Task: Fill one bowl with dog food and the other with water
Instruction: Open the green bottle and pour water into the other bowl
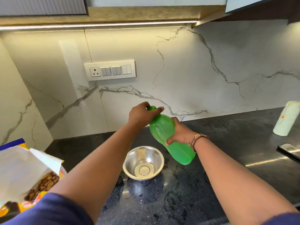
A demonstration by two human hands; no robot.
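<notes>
Head view, looking down at a dark speckled stone counter (186, 200) set against a white marble-veined wall. Two bare forearms reach forward from dark blue sleeves. The right hand (179, 134) wraps its grip around the middle of a green plastic bottle (164, 132), thumb on the near side, and holds it tilted in the air above the counter, with its base low to the right and its neck raised toward the wall. A metal-link watch (197, 141) sits on that wrist. The left hand (141, 115) is at the top of the bottle, with fingers and thumb curled in a narrow grip around the green cap (152, 108).

Just below the bottle, between the two forearms, a shiny steel bowl (143, 163) stands upright on the counter and looks dry inside. At the lower left edge an open bag of dog food (29, 172) leans with its mouth showing brown kibble (43, 185). A second bowl is not visible.

On the wall is a white switch panel (110, 70). At the far right a pale cylindrical container (286, 120) stands on the counter
</notes>
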